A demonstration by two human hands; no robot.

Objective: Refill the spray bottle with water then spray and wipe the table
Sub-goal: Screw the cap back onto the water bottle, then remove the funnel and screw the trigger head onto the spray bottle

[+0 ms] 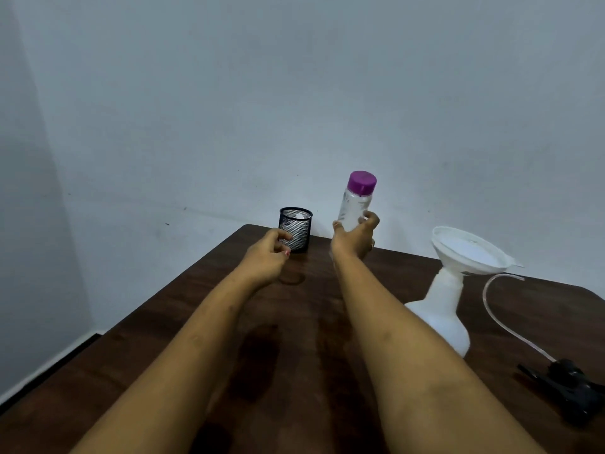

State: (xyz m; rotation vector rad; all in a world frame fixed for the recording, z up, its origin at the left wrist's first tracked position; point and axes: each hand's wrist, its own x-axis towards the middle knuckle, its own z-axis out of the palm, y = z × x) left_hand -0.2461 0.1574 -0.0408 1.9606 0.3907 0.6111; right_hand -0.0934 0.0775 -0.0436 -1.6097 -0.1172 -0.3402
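Head view: spray bottle, white, upright on table at 4 o'clock of frame centre, funnel seated in its neck. Water bottle, purple cap on, long axis near upright, grasped low by right hand, the nearer hand; funnel lies at 4 o'clock from it. Left hand loosely curled, empty, beside mesh cup
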